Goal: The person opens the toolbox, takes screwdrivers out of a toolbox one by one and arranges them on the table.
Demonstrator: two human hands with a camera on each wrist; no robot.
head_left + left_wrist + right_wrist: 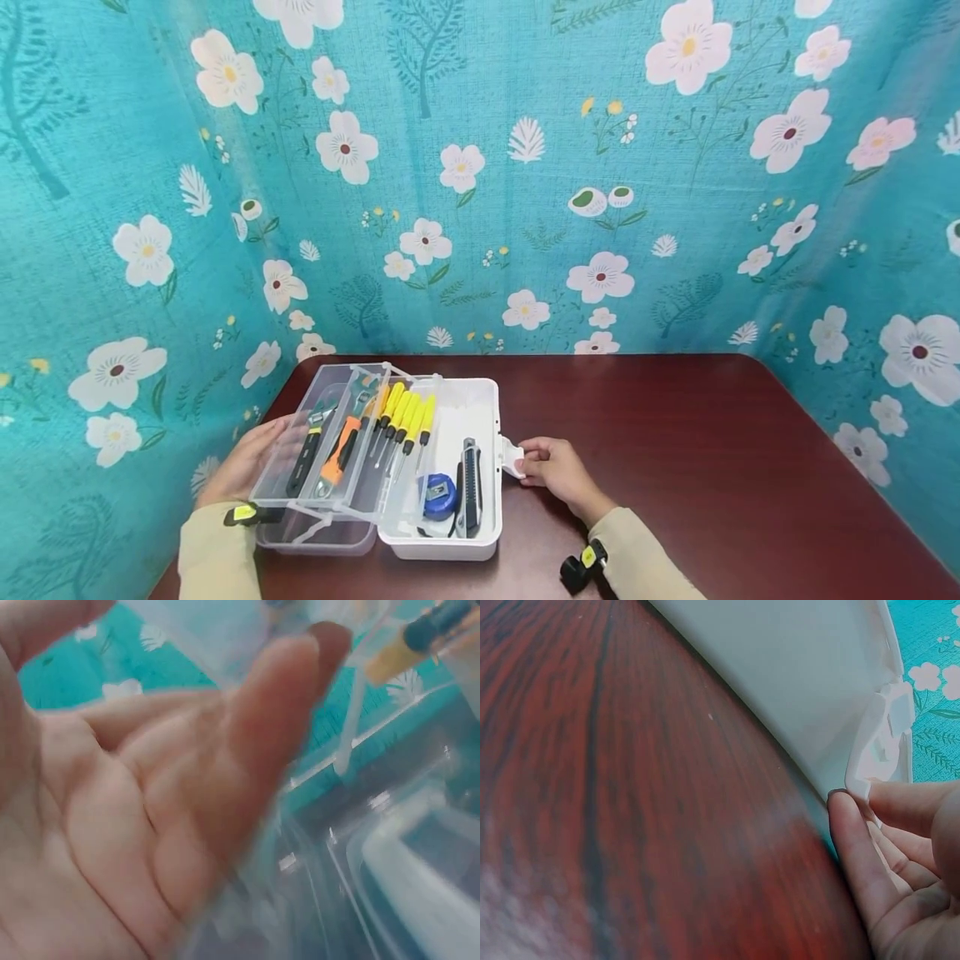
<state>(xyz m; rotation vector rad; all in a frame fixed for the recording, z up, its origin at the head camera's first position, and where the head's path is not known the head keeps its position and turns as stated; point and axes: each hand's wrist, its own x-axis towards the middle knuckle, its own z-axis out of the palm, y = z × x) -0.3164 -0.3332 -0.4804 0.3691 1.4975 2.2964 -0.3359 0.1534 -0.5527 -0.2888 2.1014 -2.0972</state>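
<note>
Toolbox [438, 548] open on table [690, 475], clear tray [275, 479] out left.
Right hand [558, 471] pinching white latch [512, 458]; left hand [243, 458] at tray's outer side, fingers loosely extended.

The left hand [172, 802] turns its creased palm across the left of the frame, blurred fingertips overlapping clear plastic [214, 634] at top centre. A yellow-and-dark handle [394, 662] shows upper right, a see-through tray [386, 862] lower right, teal flowered cloth [56, 679] behind.
</note>
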